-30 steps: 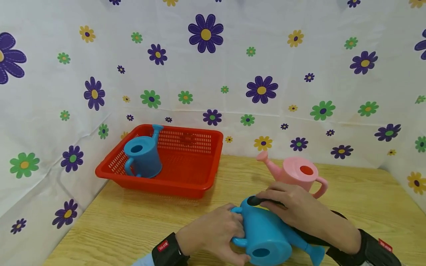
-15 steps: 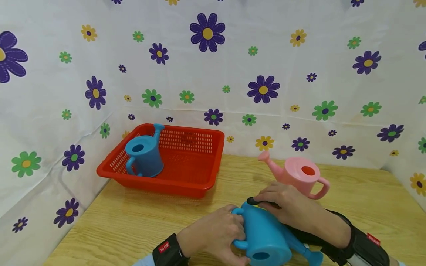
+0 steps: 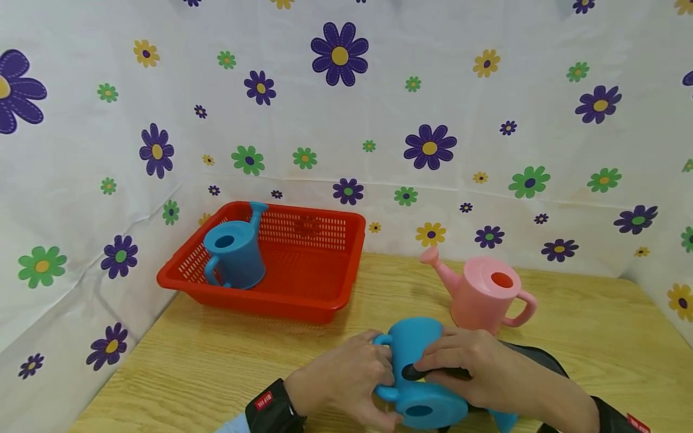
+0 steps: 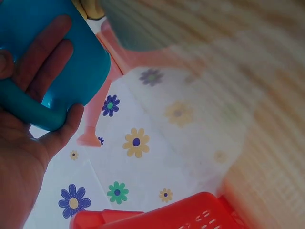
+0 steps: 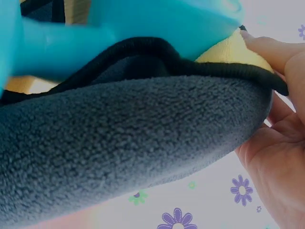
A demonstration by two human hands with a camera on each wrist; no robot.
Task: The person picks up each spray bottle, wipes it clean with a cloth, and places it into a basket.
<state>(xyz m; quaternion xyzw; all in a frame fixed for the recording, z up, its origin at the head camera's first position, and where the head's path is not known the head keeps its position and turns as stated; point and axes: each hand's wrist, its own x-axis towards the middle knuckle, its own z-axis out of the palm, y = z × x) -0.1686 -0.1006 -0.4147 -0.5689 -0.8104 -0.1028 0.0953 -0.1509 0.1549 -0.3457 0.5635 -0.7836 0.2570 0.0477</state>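
Note:
A blue watering can (image 3: 414, 334) lies tilted near the table's front, its top with the filling hole turned toward me. My left hand (image 3: 346, 376) grips it by the handle, fingers through the loop; in the left wrist view, fingers (image 4: 47, 57) lie along the can's body. My right hand (image 3: 476, 364) pinches a cloth, dark grey and fleecy (image 5: 143, 133) on one side with a black edge and yellow on the other. The cloth is pressed on the can's side at mid-body. Its spout is largely hidden behind the right hand and arm.
A red basket (image 3: 281, 307) stands at the back left, with another blue watering can (image 3: 238, 258) upright inside. Behind my right hand, a pink watering can (image 3: 482, 294) stands on the wooden table (image 3: 227, 361). A flowered sheet (image 3: 368, 108) hangs behind.
My right hand has moved the cloth from the can's far base end toward me, down to mid-body. The can has turned slightly, showing more of its far end. My left hand keeps its hold.

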